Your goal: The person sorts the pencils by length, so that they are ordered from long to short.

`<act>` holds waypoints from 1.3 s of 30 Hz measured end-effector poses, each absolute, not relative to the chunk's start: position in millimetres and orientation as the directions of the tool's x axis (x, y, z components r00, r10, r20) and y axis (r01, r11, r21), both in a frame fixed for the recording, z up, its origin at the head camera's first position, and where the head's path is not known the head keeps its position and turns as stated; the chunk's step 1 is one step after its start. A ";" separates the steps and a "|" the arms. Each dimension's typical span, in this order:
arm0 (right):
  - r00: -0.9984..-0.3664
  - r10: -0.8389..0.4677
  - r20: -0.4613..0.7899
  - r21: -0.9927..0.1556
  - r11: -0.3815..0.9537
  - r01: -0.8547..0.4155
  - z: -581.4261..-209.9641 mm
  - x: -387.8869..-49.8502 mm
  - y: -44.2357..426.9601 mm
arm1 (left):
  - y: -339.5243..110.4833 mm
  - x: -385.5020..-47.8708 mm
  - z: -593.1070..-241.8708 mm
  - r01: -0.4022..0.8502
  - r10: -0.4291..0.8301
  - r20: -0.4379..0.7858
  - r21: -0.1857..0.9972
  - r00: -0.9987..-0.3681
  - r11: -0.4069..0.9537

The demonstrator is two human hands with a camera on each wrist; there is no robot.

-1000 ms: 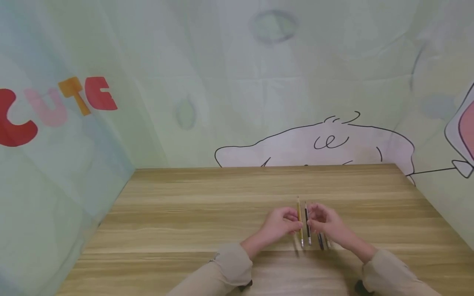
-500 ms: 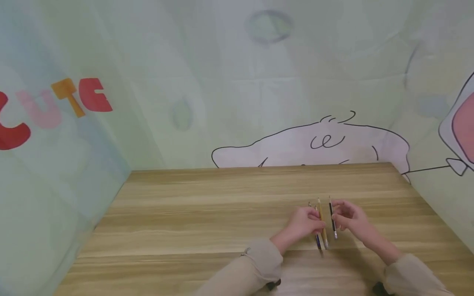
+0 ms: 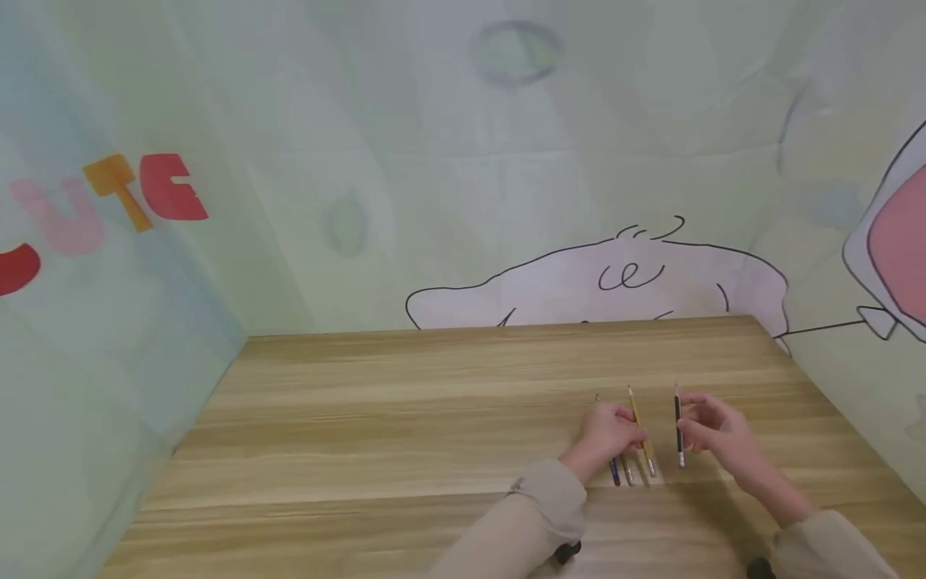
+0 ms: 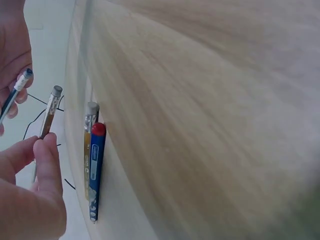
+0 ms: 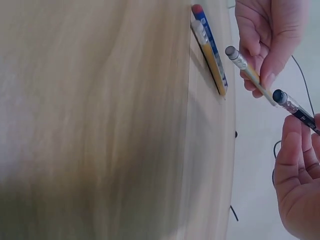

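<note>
My left hand [image 3: 606, 433] pinches a yellow pencil [image 3: 649, 457] with its eraser end towards me, held above the table. To the right, my right hand [image 3: 722, 434] pinches a black pencil [image 3: 678, 412], point away, also held up. Two more writing tools lie side by side on the tabletop below my left hand. One is a blue pencil-like stick [image 4: 96, 160] with a red end and a dotted lower part. The other is a second yellow pencil [image 5: 212, 57] with a metal ferrule and eraser. In the head view my left hand partly hides both.
The wood-grain table [image 3: 347, 434] spreads to the left and in front. Behind it hangs a pale printed curtain [image 3: 448, 193] with a cartoon outline, meeting the table's far edge. Another printed side [image 3: 87, 386] stands at the left.
Both hands have moved right with their pencils, and the gap between them has widened. The blue stick and second yellow pencil, earlier right of the left hand, now lie beneath it.
</note>
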State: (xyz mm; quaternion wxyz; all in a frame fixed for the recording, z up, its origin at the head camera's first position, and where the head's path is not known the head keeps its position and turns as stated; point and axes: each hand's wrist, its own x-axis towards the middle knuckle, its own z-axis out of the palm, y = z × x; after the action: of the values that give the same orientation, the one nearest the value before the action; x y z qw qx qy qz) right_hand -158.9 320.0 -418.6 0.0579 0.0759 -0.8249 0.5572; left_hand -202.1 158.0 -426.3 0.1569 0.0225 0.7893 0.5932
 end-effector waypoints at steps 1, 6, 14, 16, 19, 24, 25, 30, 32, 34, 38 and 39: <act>-0.984 -0.049 0.170 -0.911 0.373 -0.177 -418.7 -158.3 321.3 | 160.1 -202.5 -426.3 -0.152 0.211 -0.223 0.940 -0.952 0.306; -0.990 -0.006 0.138 -0.912 0.388 -0.129 -418.9 -156.4 326.9 | 172.5 -203.3 -428.9 -0.167 0.204 -0.240 0.933 -0.949 0.320; -0.992 0.032 0.120 -0.910 0.403 -0.097 -417.8 -154.6 333.0 | 184.4 -195.3 -430.8 -0.022 0.269 -0.163 0.886 -0.949 0.462; -0.992 0.035 0.119 -0.909 0.407 -0.094 -417.4 -153.8 334.0 | 186.2 -192.6 -429.4 0.044 0.270 -0.125 0.838 -0.955 0.543; -0.992 0.030 0.122 -0.911 0.400 -0.100 -417.1 -152.9 335.2 | 189.2 -189.0 -428.6 0.096 0.267 -0.093 0.783 -0.959 0.615; -0.992 0.022 0.120 -0.912 0.397 -0.102 -417.6 -152.3 337.3 | 191.3 -186.9 -432.8 0.123 0.268 -0.070 0.757 -0.961 0.642; -0.993 0.024 0.118 -0.912 0.399 -0.098 -417.6 -152.4 337.5 | 191.3 -186.7 -433.7 0.125 0.265 -0.066 0.756 -0.962 0.643; -0.993 0.033 0.112 -0.909 0.408 -0.089 -417.7 -152.5 337.8 | 191.6 -186.0 -437.2 0.139 0.260 -0.046 0.749 -0.964 0.648; -0.993 0.033 0.115 -0.908 0.408 -0.092 -417.8 -152.1 337.7 | 192.6 -185.9 -438.6 0.147 0.260 -0.041 0.736 -0.965 0.661; -0.993 0.032 0.116 -0.909 0.406 -0.093 -417.8 -151.7 337.5 | 193.6 -185.9 -439.5 0.152 0.260 -0.040 0.721 -0.965 0.676; -0.993 0.034 0.111 -0.911 0.403 -0.088 -417.5 -151.4 337.5 | 194.3 -187.1 -439.9 0.195 0.278 -0.018 0.669 -0.960 0.718; -0.994 0.036 0.108 -0.912 0.402 -0.084 -417.5 -151.3 337.7 | 194.0 -187.6 -439.7 0.210 0.286 -0.008 0.655 -0.958 0.725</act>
State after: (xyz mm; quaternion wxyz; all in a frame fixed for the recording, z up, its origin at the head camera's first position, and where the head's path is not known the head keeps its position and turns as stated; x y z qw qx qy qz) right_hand -151.3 337.7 -417.5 0.0549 0.0144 -0.8356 0.5464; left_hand -187.6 194.0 -439.7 0.0544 0.1338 0.9272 0.3456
